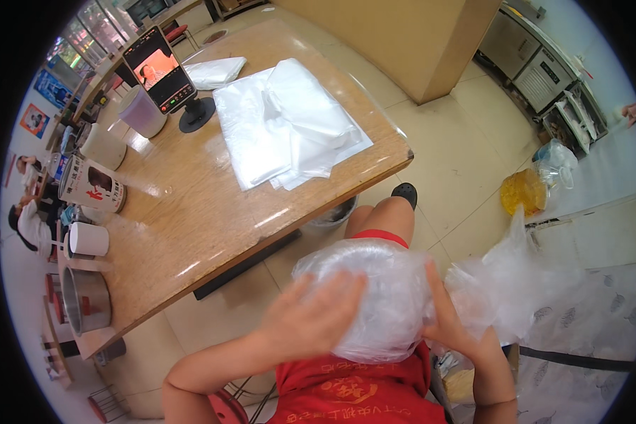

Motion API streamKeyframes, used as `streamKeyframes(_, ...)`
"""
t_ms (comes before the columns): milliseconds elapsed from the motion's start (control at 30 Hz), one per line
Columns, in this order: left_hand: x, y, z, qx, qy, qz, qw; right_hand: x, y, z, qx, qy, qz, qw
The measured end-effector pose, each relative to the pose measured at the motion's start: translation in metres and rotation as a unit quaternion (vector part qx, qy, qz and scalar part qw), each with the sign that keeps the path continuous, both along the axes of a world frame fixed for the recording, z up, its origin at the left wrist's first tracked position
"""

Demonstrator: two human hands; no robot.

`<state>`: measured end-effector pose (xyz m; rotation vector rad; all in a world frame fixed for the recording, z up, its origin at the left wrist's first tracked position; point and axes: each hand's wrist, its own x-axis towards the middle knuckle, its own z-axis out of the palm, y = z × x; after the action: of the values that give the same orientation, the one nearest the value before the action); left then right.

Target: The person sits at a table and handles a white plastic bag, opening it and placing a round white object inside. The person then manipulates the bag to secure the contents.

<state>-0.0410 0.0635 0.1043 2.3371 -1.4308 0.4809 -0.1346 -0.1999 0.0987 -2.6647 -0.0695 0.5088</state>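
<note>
On my lap rests a round bundle of thin clear plastic point(384, 302), crinkled and shiny. It looks like a bowl or basin covered in film or bags, but its inside cannot be made out. My left hand point(315, 307), blurred by motion, is over the bundle's left side with fingers spread; whether it touches the plastic is unclear. My right hand point(448, 320) grips the bundle's right side, with the thumb low and a finger raised along the edge. Loose clear plastic point(509, 286) lies to the right of that hand.
Flat stacks of plastic bags point(291, 124) lie on the wooden table point(206, 212). A phone point(159, 69) stands upright on a holder. Cups, a printed paper bucket point(93, 184) and a metal pot point(87, 302) line the left side. A jug of yellow liquid point(522, 192) is at right.
</note>
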Motion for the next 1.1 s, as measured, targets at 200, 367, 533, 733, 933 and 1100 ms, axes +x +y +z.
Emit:
streamKeyframes(200, 0.044, 0.029, -0.066, -0.061, 0.607, 0.158, 0.777, 0.051, -0.006, -0.046, 0.253, 0.061, 0.056, 0.964)
streamKeyframes(367, 0.002, 0.057, -0.1, -0.19, 0.744, 0.068, 0.637, 0.036, 0.006, -0.035, 0.307, 0.102, 0.023, 0.946)
streamKeyframes(533, -0.005, 0.045, -0.094, -0.042, 0.516, 0.049, 0.854, -0.006, 0.019, -0.091, 0.254, -0.061, -0.037, 0.964)
streamKeyframes(733, 0.019, 0.081, -0.106, -0.171, 0.603, 0.091, 0.774, 0.007, -0.028, -0.037, 0.125, -0.067, 0.018, 0.99)
streamKeyframes(933, 0.031, 0.055, -0.049, -0.244, 0.565, 0.102, 0.782, 0.009, -0.066, 0.024, 0.312, -0.384, -0.266, 0.827)
streamKeyframes(1100, 0.043, -0.003, 0.01, -0.188, 0.296, 0.002, 0.936, 0.03, -0.052, 0.033, 0.398, -0.558, -0.231, 0.691)
